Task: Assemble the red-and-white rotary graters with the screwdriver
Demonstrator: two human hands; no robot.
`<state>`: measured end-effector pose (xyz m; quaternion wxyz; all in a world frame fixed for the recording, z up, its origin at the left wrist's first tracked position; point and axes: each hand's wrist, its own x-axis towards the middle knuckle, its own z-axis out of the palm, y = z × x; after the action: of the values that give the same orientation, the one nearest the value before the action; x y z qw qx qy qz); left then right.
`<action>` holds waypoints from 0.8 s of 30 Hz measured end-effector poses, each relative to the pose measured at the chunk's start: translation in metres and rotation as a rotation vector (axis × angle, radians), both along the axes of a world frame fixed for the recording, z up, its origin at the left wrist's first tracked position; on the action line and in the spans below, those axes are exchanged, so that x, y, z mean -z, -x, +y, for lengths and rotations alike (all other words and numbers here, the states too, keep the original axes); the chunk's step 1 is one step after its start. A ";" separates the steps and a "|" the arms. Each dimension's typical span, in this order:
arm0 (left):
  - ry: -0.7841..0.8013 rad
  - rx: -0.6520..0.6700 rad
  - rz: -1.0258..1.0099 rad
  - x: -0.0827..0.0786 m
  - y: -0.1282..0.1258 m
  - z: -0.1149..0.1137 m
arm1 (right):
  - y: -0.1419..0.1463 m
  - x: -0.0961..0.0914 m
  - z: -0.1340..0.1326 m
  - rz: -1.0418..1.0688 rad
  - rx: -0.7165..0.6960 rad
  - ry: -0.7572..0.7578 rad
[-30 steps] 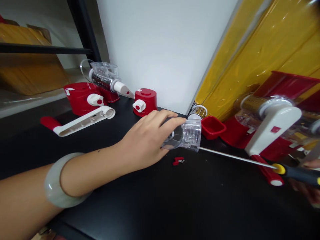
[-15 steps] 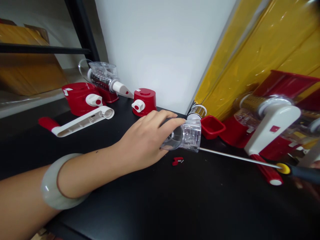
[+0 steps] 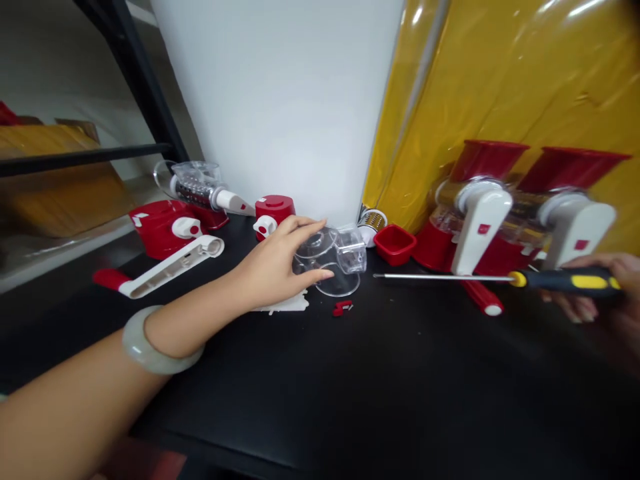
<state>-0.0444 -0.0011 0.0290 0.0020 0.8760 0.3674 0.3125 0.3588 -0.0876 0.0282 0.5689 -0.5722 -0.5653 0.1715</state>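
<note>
Black tabletop (image 3: 400, 387) below, and there's the left hand (image 3: 273, 267), thumb and fingers spread about the clear housing (image 3: 353, 250) at dead centre, contact hard to call! Over at three o'clock, the right hand (image 3: 629, 287) pinches the screwdriver (image 3: 520, 279) by its handle end, tip apart from the housing. Red cup (image 3: 395, 245) at the housing's three o'clock, tiny red piece (image 3: 342, 308) at six!

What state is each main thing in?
Left hand: thumb and fingers spread
Clear housing: by those fingers, whether gripped unclear
Screwdriver: held in right hand, tip outside the housing
Red cup: upright, open
Left white crank: detached, hollow side showing
Small red part: lying loose
Red-topped graters: assembled
</note>
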 end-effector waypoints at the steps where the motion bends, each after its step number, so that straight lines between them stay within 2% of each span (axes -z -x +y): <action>1: 0.000 -0.003 0.015 -0.001 0.000 0.001 | 0.004 0.000 0.001 0.069 0.001 -0.016; 4: -0.044 -0.006 0.074 -0.003 0.000 -0.001 | 0.010 0.000 0.002 0.149 -0.031 -0.023; 6: -0.129 -0.005 0.106 -0.006 -0.004 -0.009 | 0.009 0.002 0.002 0.153 -0.093 -0.020; 9: -0.327 0.037 0.122 -0.009 -0.016 -0.031 | 0.007 0.008 0.002 0.121 -0.110 -0.048; 11: -0.382 0.098 0.149 -0.008 -0.026 -0.047 | 0.007 0.010 0.002 0.100 -0.100 -0.037; 15: -0.291 0.188 0.342 0.001 -0.039 -0.062 | 0.012 0.009 0.001 0.070 -0.114 -0.002; 18: -0.241 0.188 0.460 0.008 -0.041 -0.056 | 0.013 0.009 0.001 0.033 -0.125 0.015; 24: -0.239 0.161 0.518 0.013 -0.043 -0.045 | 0.009 0.014 0.004 -0.008 -0.125 0.035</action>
<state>-0.0012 -0.0466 0.0165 -0.1702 0.9469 0.2458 0.1185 0.3497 -0.0834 0.0139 0.5448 -0.5462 -0.5992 0.2141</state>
